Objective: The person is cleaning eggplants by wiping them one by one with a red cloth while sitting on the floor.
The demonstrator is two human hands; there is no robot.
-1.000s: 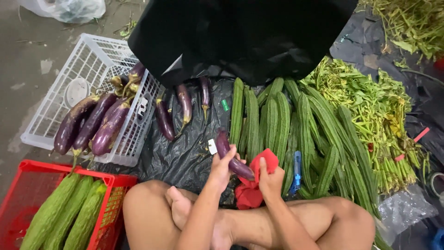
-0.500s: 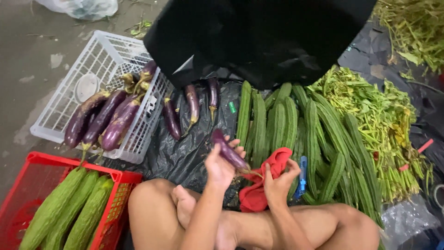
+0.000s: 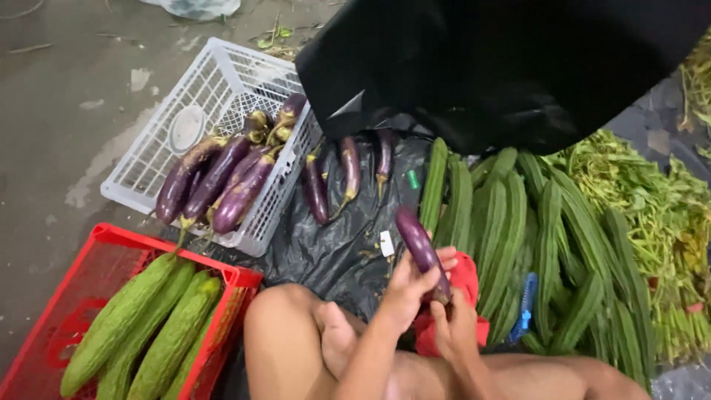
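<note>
My left hand point(image 3: 406, 287) grips a purple eggplant point(image 3: 416, 244) around its lower half, with the tip pointing up and away. My right hand point(image 3: 453, 326) pinches the stem end of the same eggplant from below. A red cloth point(image 3: 465, 275) lies under both hands, on my lap and the black plastic sheet point(image 3: 341, 255). Three more eggplants point(image 3: 348, 174) lie on the sheet just beyond my hands.
A white plastic crate point(image 3: 155, 148) at the left holds several eggplants point(image 3: 222, 181). A red crate point(image 3: 74, 296) at the lower left holds long green gourds point(image 3: 141, 326). Ridged green gourds point(image 3: 541, 230) lie at the right, leafy greens point(image 3: 659, 230) beyond. A black bag point(image 3: 481, 67) hangs above.
The eggplant has been lifted and turned more upright. My left hand has shifted its hold lower and my right hand has come off the red cloth onto the stem end.
</note>
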